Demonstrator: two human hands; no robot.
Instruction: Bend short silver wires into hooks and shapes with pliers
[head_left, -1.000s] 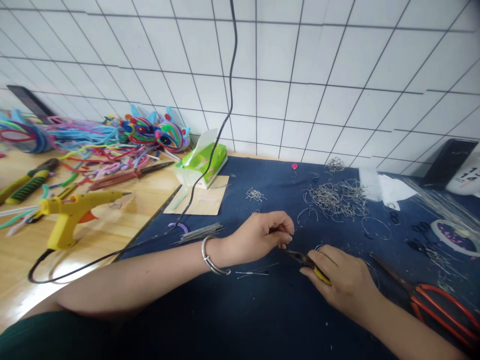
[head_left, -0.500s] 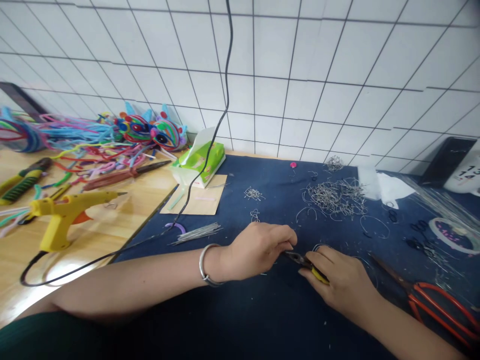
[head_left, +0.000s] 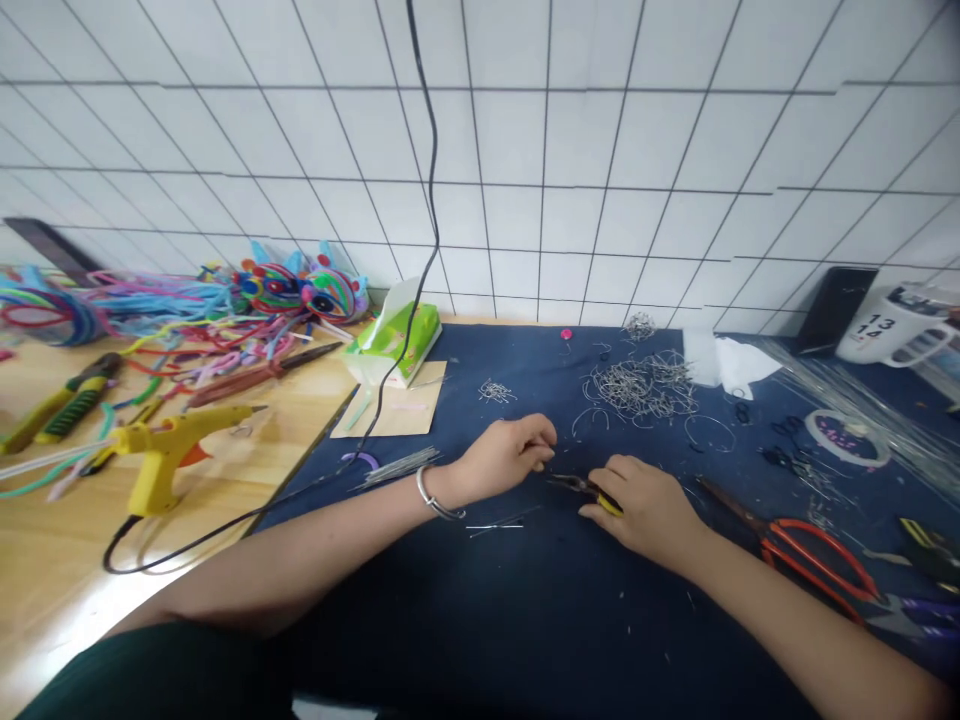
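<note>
My right hand (head_left: pixel 649 508) grips small pliers (head_left: pixel 571 483) with yellow handles, their dark jaws pointing left. Just up and left of the jaw tips is my left hand (head_left: pixel 510 458), apart from them, its fingers curled together. Anything it pinches is hidden or too fine to make out. Below that hand, a few thin straight wires (head_left: pixel 495 526) lie on the dark blue cloth (head_left: pixel 450 620). Beyond my hands sit a small heap of bent wire pieces (head_left: pixel 495 391) and a larger tangle of wire pieces (head_left: pixel 645 385).
Large orange-handled scissors (head_left: pixel 817 550) lie right of my right forearm. A yellow glue gun (head_left: pixel 161 445) and green-handled pliers (head_left: pixel 71 400) are on the wood at left. A tissue pack (head_left: pixel 397 345), wire bundle (head_left: pixel 397 465), round dish (head_left: pixel 847 440) and mug (head_left: pixel 885 330) stand around.
My left hand has come away from the plier jaws, leaving a gap. The pliers stay in my right hand. The view has shifted to the right and up, and straight wires show below my left hand.
</note>
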